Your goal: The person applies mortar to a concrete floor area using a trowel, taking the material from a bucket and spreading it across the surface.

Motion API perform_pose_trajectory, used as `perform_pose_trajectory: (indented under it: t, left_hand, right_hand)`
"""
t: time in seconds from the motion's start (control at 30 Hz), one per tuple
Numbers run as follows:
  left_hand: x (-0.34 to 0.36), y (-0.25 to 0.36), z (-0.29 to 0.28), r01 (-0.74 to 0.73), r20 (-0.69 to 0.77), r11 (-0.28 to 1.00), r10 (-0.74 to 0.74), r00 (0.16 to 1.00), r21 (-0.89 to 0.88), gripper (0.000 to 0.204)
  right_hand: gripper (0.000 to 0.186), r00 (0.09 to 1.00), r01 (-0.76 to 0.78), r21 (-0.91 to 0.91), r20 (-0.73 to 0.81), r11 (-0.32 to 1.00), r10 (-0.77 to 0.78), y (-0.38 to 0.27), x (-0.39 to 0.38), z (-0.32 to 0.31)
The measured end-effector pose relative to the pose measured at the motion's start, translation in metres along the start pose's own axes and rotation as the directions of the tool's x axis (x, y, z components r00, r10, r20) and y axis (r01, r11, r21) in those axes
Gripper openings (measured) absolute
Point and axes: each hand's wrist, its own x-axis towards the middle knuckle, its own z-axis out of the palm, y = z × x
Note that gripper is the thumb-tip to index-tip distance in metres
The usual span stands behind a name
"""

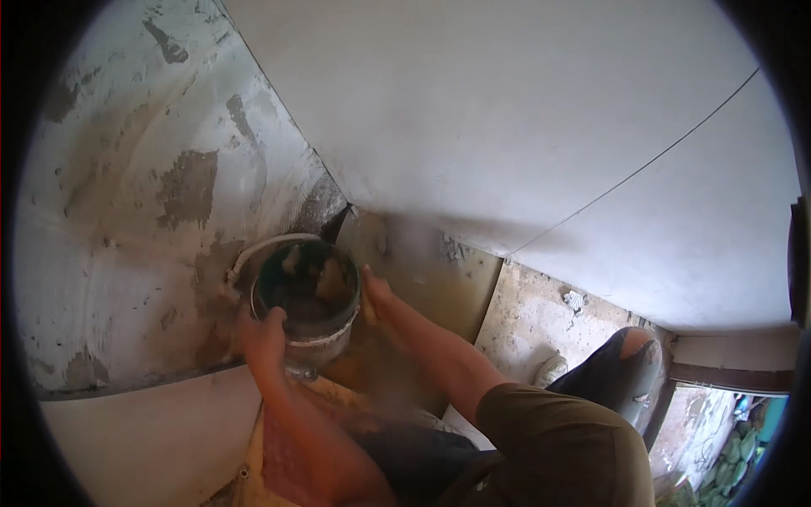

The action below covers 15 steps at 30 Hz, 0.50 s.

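Note:
Between my two hands is a round bucket (319, 348), pale and smeared outside and dark green inside. Its whitish bail handle (266, 242) lies over toward the stained wall. Inside are dark contents with a few lighter lumps, too dim to identify. My left hand (263, 338) grips the near left side, thumb up by the rim. On the opposite side, my right hand (374, 291) is closed against the bucket, its fingers partly hidden. The bucket appears tipped somewhat toward me.
A peeling, stained wall (127, 211) rises on the left. A large smooth white panel (507, 127) spans the top and right. My bent knee in torn dark trousers (604, 376) is at right, near a speckled board (528, 321). Green items (735, 452) show through an opening at lower right.

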Motion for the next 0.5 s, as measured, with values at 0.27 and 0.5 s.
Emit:
perform_pose_trajectory:
  t: [0.27,0.5]
  left_hand:
    - [0.011,-0.014,0.007,-0.048,0.046,0.998,0.047,0.998,0.027,0.043]
    - [0.012,-0.024,-0.020,-0.045,0.012,0.997,0.044,0.999,0.070,0.046]
  right_hand:
    - [0.069,0.917,0.104,0.017,-0.388,0.994,-0.089,0.020,-0.031,-0.022]
    - [0.065,0.935,-0.097,-0.207,-0.354,0.974,0.018,-0.014,-0.128,-0.041]
